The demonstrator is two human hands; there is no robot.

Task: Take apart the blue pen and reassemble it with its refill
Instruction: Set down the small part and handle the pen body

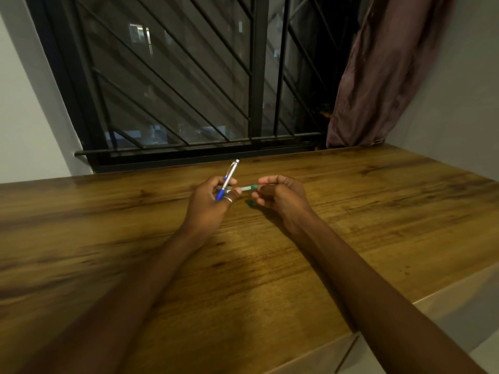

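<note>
Left hand [209, 201] grips the blue pen [228, 179], clicker end aimed at 1 o'clock; right hand [280, 195] pinches a thin green-tipped refill [247, 188] just above the wooden table [351, 211].

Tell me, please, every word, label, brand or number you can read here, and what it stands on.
No text can be read.
The blue pen, in the left hand: no print legible on its silver barrel.
The slim green-tipped piece, pinched by the right hand: any marking is too small to tell.
</note>
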